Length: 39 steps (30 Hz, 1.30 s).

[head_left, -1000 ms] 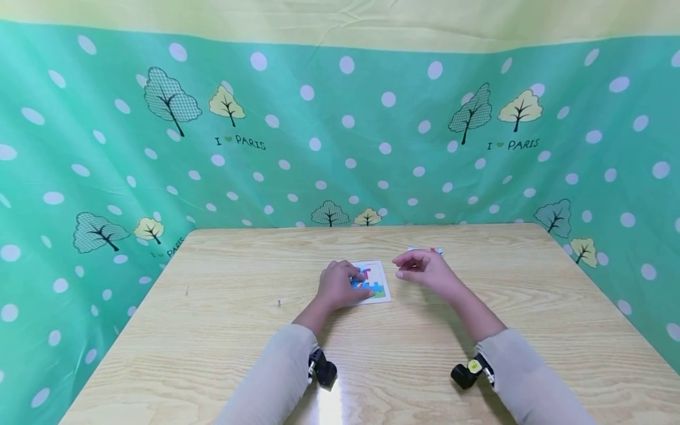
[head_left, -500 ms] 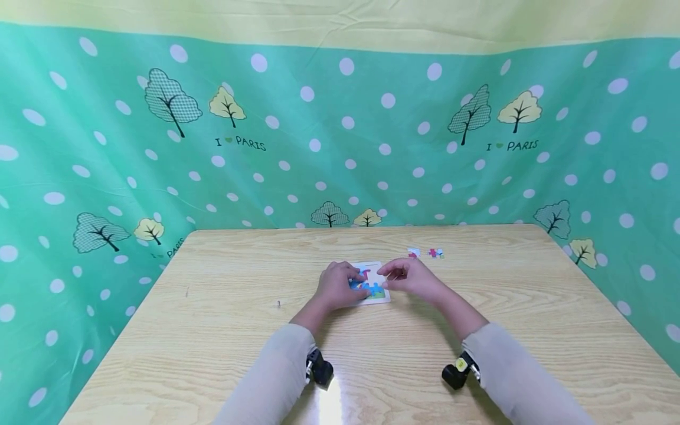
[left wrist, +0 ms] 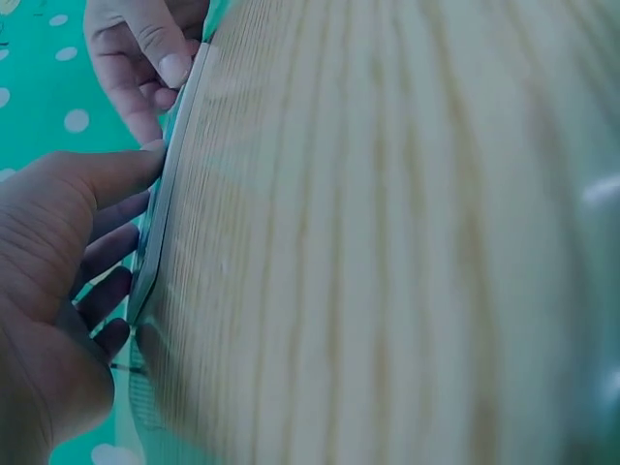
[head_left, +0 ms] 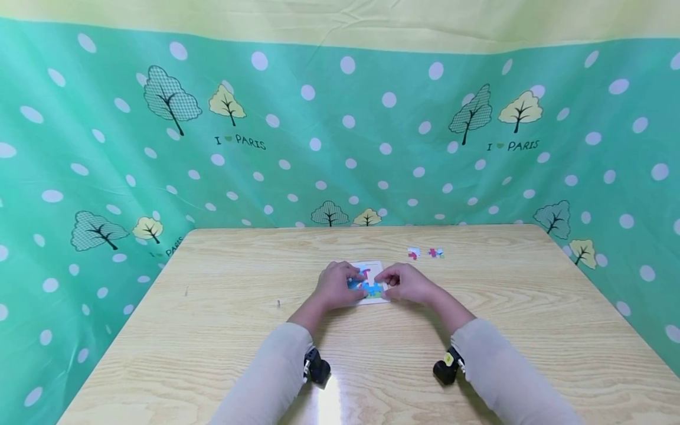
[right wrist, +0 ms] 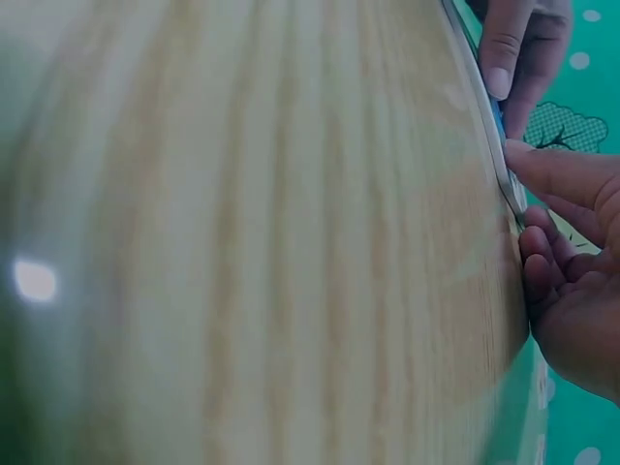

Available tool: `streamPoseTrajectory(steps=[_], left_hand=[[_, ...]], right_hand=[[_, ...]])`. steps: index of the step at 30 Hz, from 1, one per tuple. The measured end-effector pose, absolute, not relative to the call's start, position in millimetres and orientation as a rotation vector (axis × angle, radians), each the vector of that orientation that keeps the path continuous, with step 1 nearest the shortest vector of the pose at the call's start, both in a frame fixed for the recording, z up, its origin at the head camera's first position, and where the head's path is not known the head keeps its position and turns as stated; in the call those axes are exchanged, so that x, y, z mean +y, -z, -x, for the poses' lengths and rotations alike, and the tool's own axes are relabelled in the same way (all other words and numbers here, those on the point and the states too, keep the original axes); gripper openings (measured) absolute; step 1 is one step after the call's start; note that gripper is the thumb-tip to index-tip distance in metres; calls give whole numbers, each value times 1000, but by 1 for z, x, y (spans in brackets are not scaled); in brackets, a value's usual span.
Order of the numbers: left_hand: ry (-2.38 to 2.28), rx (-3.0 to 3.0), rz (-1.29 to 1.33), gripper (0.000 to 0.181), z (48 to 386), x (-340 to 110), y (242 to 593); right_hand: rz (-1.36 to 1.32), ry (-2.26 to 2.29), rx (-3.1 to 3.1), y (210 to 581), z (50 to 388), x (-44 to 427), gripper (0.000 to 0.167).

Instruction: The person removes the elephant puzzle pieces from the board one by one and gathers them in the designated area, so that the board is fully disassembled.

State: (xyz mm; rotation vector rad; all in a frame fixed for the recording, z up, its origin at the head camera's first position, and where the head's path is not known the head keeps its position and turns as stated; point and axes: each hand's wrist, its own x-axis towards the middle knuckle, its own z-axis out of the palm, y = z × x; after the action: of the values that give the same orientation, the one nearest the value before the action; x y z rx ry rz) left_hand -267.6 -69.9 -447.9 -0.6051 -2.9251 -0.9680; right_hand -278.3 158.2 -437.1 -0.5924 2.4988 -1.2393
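A small puzzle board (head_left: 370,300) with a white rim lies on the table, showing blue, green and red picture parts and a pale bare area. My left hand (head_left: 334,287) holds its left side, fingers bent over it and thumb at the near part. At the right edge, my right hand (head_left: 411,284) grips with thumb and index finger, the other fingers curled; whether a loose piece is under the fingertips I cannot tell. In the left wrist view the left hand (left wrist: 58,252) has its thumb on the board's near edge (left wrist: 167,194). The right thumb (right wrist: 557,172) touches the edge in the right wrist view.
Two loose puzzle pieces, one white and red (head_left: 414,253) and one red and blue (head_left: 435,253), lie beyond the right hand. A tiny dark mark or object (head_left: 278,304) is left of the board. A green dotted curtain (head_left: 340,136) hangs behind the wooden table (head_left: 239,260).
My right hand has moved left and slightly nearer, from beside the loose pieces to the board's right edge, uncovering the pieces. The left hand has stayed nearly still on the board.
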Motion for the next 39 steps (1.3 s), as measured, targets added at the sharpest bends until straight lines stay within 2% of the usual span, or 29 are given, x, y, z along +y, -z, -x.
streamPoseTrajectory(steps=[22, 34, 39], left_hand=[[987, -2999, 559, 33, 266, -70, 443], [1004, -2999, 545, 33, 268, -69, 445], [1012, -2994, 549, 33, 267, -70, 446]], right_hand=[[604, 1226, 2513, 440, 276, 154, 29], [532, 1324, 2500, 438, 271, 153, 31], [553, 1353, 2530, 438, 270, 154, 23]])
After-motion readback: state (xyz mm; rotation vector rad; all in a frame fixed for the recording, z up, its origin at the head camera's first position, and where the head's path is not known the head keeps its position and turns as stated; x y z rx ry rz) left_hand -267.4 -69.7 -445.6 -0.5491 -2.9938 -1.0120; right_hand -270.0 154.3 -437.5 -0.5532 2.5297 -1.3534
